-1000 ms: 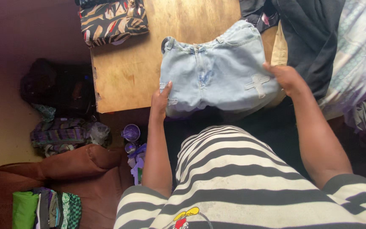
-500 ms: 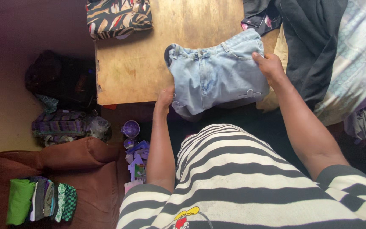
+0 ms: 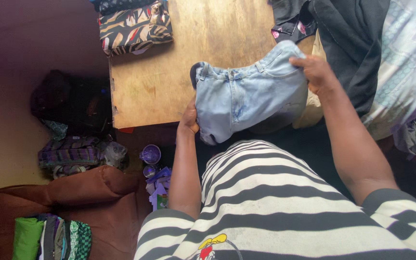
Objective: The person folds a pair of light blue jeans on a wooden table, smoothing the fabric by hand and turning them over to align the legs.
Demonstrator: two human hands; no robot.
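The left hand [image 3: 188, 118] curls around the lower left edge of the pale denim jeans [image 3: 246, 96], fingers hidden behind the cloth. The right hand [image 3: 316, 72] pinches the waistband corner at the upper right. The folded jeans, soft and faded with belt loops along the top, sit in mid-frame over the near edge of the scuffed wooden table [image 3: 169, 62]. A folded zebra-patterned cloth [image 3: 133, 26] lies at the table's upper left. Dark crumpled garments [image 3: 352, 38] fill the upper right.
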